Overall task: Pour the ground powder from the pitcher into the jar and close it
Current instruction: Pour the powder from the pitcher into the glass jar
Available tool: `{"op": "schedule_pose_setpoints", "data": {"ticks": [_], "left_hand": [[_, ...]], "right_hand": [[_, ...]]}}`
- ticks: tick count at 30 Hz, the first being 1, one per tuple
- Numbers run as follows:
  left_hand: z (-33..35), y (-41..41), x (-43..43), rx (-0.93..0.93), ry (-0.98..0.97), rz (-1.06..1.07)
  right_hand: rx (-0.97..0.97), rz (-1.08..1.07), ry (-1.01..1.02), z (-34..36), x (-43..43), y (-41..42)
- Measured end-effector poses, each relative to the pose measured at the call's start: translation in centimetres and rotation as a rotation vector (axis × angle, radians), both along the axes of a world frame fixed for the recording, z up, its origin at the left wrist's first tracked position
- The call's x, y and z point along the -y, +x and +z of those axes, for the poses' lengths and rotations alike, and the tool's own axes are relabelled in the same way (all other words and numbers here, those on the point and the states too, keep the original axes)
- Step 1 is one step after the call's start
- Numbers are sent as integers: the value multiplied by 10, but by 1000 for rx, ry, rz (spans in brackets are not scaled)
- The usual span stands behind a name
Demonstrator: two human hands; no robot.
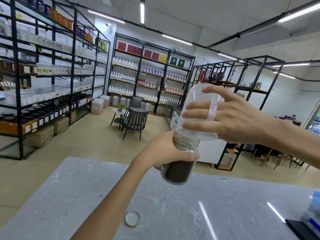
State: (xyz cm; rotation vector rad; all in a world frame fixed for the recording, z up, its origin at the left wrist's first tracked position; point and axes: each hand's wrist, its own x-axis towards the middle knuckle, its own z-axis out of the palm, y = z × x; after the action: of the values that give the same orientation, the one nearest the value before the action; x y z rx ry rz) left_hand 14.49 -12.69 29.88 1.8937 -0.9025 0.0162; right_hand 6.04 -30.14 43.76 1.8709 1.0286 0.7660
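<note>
Head view looks down past two bare forearms over a grey marbled counter in a shop lined with black shelving. Left hand is wrapped around a clear glass jar, held up off the counter and tilted a little; dark ground powder fills its lower part, and its threaded neck is uncovered. Right hand holds a clear plastic pitcher turned upside down, fingers spread across its side and its pale handle running between them. The pitcher's rim sits right at the jar's mouth, seemingly touching it, and the pitcher body looks see-through with no powder visible inside. A round metal lid lies on the counter near the lower edge, inner side up, well apart from the jar. A dark flat object and a blue-and-white item rest at the counter's right corner.
</note>
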Motion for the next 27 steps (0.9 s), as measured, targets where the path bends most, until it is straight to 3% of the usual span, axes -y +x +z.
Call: {"op": "schedule_pose_setpoints", "data": {"ticks": [4, 8, 11, 15, 21, 25, 27], "left_hand": [[6, 8, -17, -69, 41, -248], [12, 7, -21, -108, 38, -378], [14, 6, -21, -110, 20, -401], [12, 5, -19, -106, -3, -419], [9, 3, -21, -126, 9, -442], [8, 5, -21, -151, -20, -451], [6, 6, -20, -159, -24, -455]], "right_hand": [[94, 67, 123, 10, 12, -5], [38, 87, -4, 0, 7, -7], [85, 76, 93, 12, 9, -10], [71, 78, -71, 1, 7, -10], [111, 83, -103, -5, 10, -8], [155, 54, 18, -3, 11, -7], [124, 52, -44, -8, 13, -6]]}}
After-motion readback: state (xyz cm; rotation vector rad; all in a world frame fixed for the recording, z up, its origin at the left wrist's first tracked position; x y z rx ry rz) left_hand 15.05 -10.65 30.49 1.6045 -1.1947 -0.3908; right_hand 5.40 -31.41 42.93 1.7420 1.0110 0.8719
